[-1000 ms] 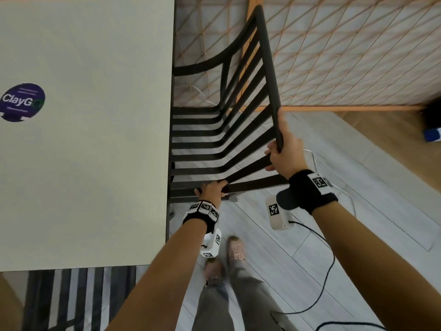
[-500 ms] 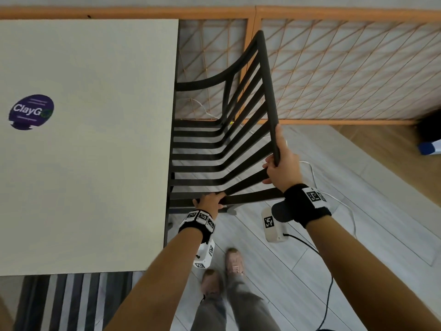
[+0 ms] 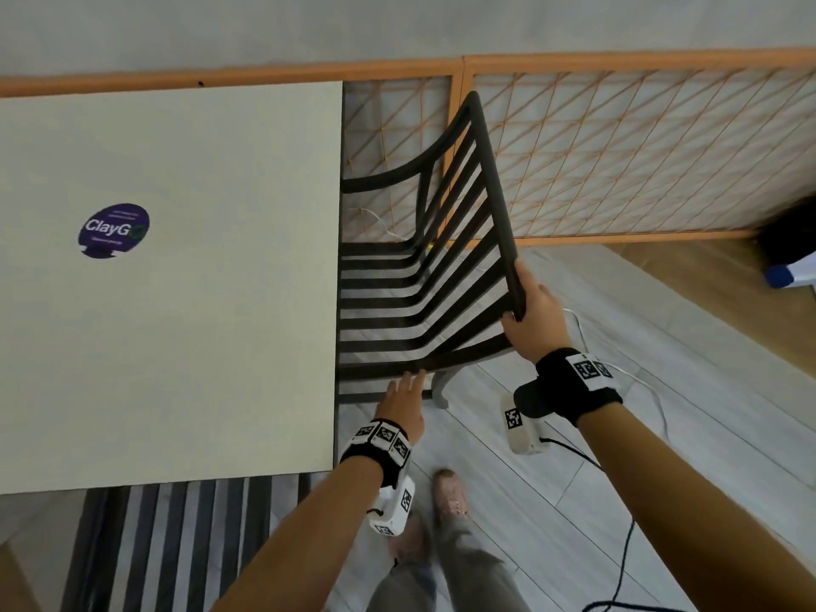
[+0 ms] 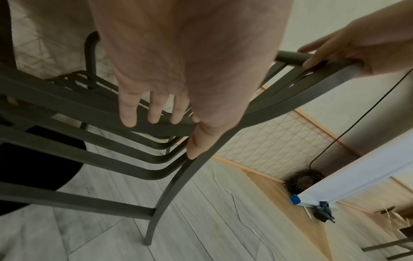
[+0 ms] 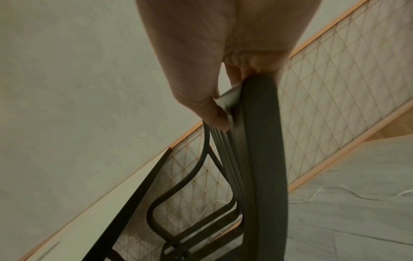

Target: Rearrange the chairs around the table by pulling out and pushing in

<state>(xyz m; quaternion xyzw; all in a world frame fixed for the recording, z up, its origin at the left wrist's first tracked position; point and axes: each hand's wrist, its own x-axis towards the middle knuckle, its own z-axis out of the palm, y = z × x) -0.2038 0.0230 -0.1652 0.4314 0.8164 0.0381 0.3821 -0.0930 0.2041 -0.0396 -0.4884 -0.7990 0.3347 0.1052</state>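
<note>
A black slatted chair [image 3: 424, 302] stands at the right edge of the beige table [image 3: 198, 324], its seat partly under the tabletop. My right hand [image 3: 536, 320] grips the near end of the chair's top rail [image 5: 261, 141], thumb on the inner side. My left hand [image 3: 404, 399] is at the chair's near side, where seat meets back. Its fingers [image 4: 128, 116] are straight, their tips resting on a slat, and the thumb lies along the curved frame [image 4: 178, 185]. My right hand [image 4: 357, 38] also shows on the rail in the left wrist view.
An orange-framed lattice screen [image 3: 618, 161] stands close behind the chair. Dark slats [image 3: 176, 545] show below the table's near edge. White [image 3: 627, 368] and black [image 3: 618, 545] cables lie on the grey floor. My feet [image 3: 446, 492] are just behind the chair.
My left hand has let go of the chair's side rail and its fingers have straightened. My right hand keeps its hold on the top rail. The head view has tilted up.
</note>
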